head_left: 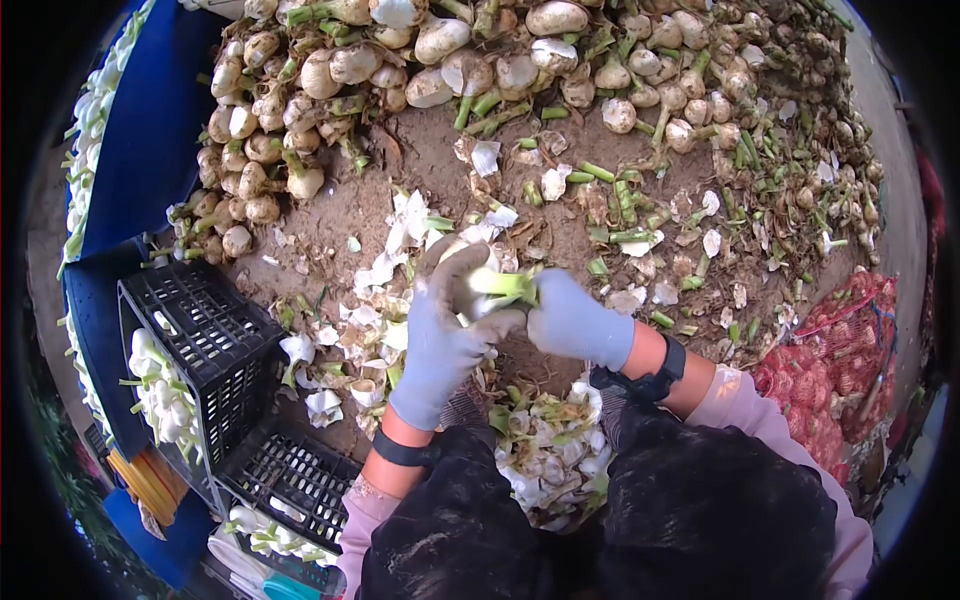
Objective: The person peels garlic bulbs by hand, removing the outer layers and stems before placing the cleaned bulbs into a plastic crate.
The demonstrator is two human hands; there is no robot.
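Note:
In front of my knees, both gloved hands meet at one garlic bulb with a short green stalk (503, 284). My left hand (447, 325) is closed around the bulb, its dirty fingertips curled over the top and hiding most of it. At the stalk's cut end my right hand (572, 318) is closed, with thumb and fingers pressed against the green. Whether the right fingers also hold a small tool is hidden. Below the hands, between my legs, lies a heap of peeled garlic skins (555, 455).
Unpeeled garlic bulbs (440, 40) are piled along the far side. Loose white skins (410, 225) and green stalk pieces (625, 200) litter the ground. Black crates (205, 310) with clean garlic (165, 390) stand at left, beside a blue container (140, 130). Red mesh sacks (825, 365) lie at right.

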